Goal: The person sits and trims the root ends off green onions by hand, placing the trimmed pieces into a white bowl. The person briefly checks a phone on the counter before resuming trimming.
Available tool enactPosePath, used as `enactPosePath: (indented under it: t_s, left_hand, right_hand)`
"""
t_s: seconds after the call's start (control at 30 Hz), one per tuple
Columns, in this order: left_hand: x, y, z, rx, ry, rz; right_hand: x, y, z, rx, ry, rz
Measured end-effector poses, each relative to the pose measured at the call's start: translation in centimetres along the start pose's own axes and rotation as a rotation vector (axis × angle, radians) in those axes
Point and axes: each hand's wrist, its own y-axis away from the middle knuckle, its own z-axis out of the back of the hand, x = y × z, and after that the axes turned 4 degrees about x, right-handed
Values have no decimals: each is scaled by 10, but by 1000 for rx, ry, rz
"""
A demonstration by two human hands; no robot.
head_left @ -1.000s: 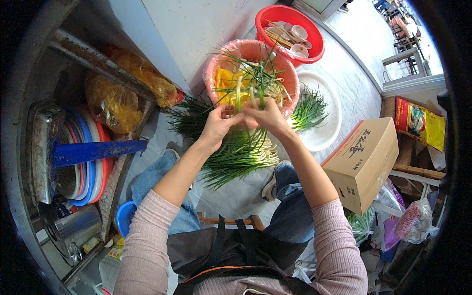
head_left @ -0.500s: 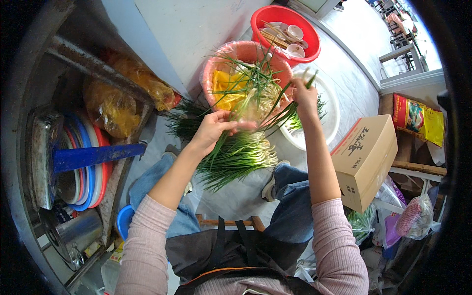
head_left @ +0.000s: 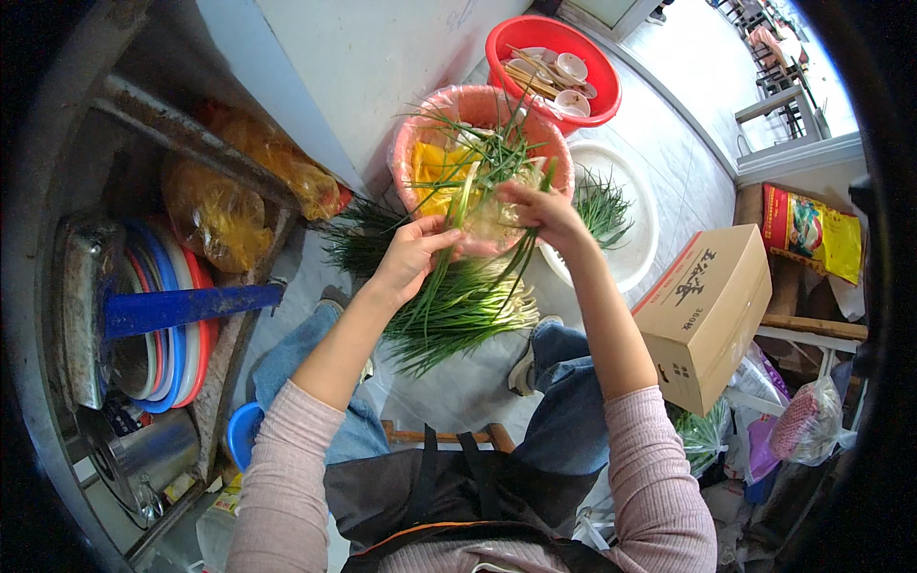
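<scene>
Left hand (head_left: 416,252) pinches scallion stalks (head_left: 464,194); right hand (head_left: 546,214), just apart, pinches green leaves (head_left: 550,173); all near the lined pink basin (head_left: 402,160); light grip likely best, sparing stalks bruises.

Glare washes out the floor (head_left: 683,57) at upper right — the brightest patch — while the bags (head_left: 218,212) at left sit in dim shade. The right hand (head_left: 542,214) looks slightly soft. Straight edges bow outward; black swallows the corners.

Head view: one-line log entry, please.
left hand: pinching scallion stalk; right hand: holding green leaves; below: scallion pile; beyond: pink basin
</scene>
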Motion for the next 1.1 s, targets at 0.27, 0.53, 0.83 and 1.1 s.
enactPosePath:
  t_s: [0.27,0.53,0.83,1.1]
  left_hand:
    - [5,0,-7,-11,-97,-28]
    - [5,-6,-5,-266,-322,-314]
    - [10,-8,-13,-120,-407,-327]
    - [-3,-2,-4,135,155,-13]
  right_hand:
    - [-15,12,-47,-50,419,150]
    - [-9,18,-47,145,82,15]
    - [-9,25,-54,63,41,88]
    - [-10,14,-44,40,139,219]
